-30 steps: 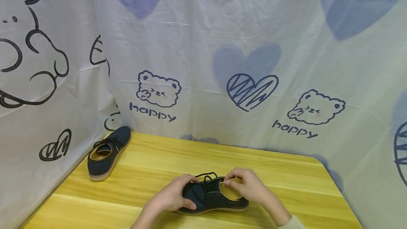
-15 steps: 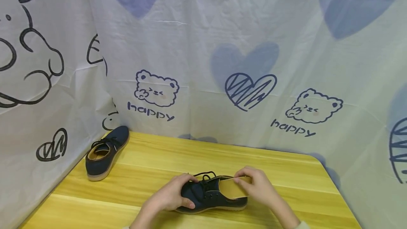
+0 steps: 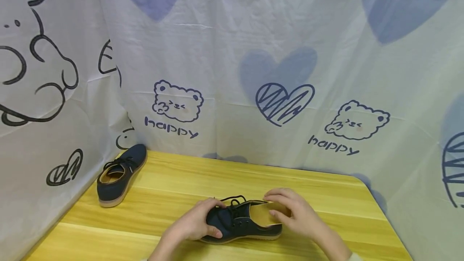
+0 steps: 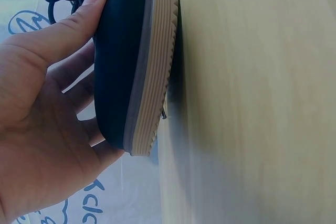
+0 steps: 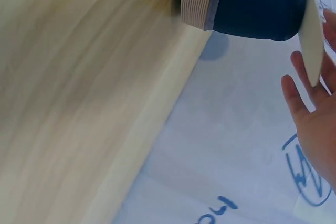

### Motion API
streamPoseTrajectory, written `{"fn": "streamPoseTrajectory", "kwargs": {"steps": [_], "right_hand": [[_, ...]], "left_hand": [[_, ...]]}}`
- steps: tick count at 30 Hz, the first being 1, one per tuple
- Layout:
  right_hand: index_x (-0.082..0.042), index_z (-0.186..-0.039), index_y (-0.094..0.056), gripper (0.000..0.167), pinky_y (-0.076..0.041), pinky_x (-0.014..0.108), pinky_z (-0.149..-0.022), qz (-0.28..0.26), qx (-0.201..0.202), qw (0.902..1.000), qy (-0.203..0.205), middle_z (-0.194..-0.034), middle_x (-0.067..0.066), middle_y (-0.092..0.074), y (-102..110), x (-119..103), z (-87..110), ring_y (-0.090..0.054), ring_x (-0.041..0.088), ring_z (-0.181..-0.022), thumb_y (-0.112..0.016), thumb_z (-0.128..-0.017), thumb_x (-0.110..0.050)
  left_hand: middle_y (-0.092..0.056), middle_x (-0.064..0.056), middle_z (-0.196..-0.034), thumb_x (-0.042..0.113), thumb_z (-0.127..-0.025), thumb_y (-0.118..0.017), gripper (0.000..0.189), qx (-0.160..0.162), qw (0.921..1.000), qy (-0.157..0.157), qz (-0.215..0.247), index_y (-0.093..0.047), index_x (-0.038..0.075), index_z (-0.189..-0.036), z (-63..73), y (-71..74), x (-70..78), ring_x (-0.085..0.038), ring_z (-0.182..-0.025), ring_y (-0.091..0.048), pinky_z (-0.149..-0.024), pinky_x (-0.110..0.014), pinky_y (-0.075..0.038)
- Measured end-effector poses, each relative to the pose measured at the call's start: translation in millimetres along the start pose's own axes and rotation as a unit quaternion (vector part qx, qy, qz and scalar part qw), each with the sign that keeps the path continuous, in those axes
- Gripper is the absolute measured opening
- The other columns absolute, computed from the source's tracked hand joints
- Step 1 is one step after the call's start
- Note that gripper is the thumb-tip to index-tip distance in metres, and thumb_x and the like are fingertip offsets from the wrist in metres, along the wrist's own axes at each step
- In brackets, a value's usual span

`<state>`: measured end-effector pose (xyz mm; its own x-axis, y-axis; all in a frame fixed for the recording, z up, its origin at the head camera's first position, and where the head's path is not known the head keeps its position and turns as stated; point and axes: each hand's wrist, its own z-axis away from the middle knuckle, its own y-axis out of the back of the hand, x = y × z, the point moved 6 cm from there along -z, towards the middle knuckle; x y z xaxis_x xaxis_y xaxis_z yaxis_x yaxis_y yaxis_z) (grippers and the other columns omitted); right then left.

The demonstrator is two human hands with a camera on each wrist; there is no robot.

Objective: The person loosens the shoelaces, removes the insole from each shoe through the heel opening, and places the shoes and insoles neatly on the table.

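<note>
A dark navy lace-up shoe (image 3: 232, 222) with a tan ribbed sole stands side-on on the table. My left hand (image 3: 197, 220) grips its toe, thumb on the near side and fingers round the far side; the left wrist view shows this hand (image 4: 47, 108) close up. A tan insole (image 3: 262, 214) lies partly in the shoe's opening, its end sticking out past the heel. Around that end is my right hand (image 3: 295, 212), thumb and fingers spread apart. In the right wrist view, straight fingers (image 5: 298, 95) lie beside the projecting insole (image 5: 312, 45); the thumb is hidden there.
The matching navy shoe (image 3: 121, 176) rests at the table's far left corner by the cloth. A yellow wood-grain table (image 3: 181, 172) lies below, with a rounded far right corner. White printed cloth (image 3: 224, 140) hangs behind it and along the left.
The insole has come to lie flatter, with its end out past the heel. My right hand has shifted right and its thumb and fingers have spread from their pinch. The left hand stays put.
</note>
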<state>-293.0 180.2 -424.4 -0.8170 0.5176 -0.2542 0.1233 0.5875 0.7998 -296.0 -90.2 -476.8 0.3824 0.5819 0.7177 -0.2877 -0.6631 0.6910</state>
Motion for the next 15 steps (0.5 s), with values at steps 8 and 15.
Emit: {"fn": "streamPoseTrajectory", "kwargs": {"steps": [8,15], "right_hand": [[-0.018,-0.124,-0.074,0.037,-0.052,0.048,-0.097,0.045,-0.059,0.9916,0.106,-0.131,0.000,-0.068,-5,-19,-1.3,-0.062,0.021,-0.121,-0.082,-0.088,-0.014],[-0.020,-0.122,-0.076,0.026,-0.052,0.049,-0.098,0.048,-0.093,0.9864,0.127,-0.132,-0.001,-0.068,-12,-20,2.6,-0.063,0.020,-0.121,-0.075,-0.096,-0.019]], "left_hand": [[-0.061,-0.009,-0.136,0.023,-0.072,-0.096,0.068,-0.001,1.0000,0.001,0.001,-0.064,0.017,-0.131,-0.6,-0.5,-0.5,-0.034,-0.121,-0.054,-0.100,-0.057,-0.045],[-0.061,-0.009,-0.136,0.023,-0.072,-0.096,0.067,-0.003,1.0000,0.000,0.002,-0.064,0.017,-0.131,-1.3,-0.2,-1.0,-0.034,-0.121,-0.054,-0.100,-0.057,-0.046]]}}
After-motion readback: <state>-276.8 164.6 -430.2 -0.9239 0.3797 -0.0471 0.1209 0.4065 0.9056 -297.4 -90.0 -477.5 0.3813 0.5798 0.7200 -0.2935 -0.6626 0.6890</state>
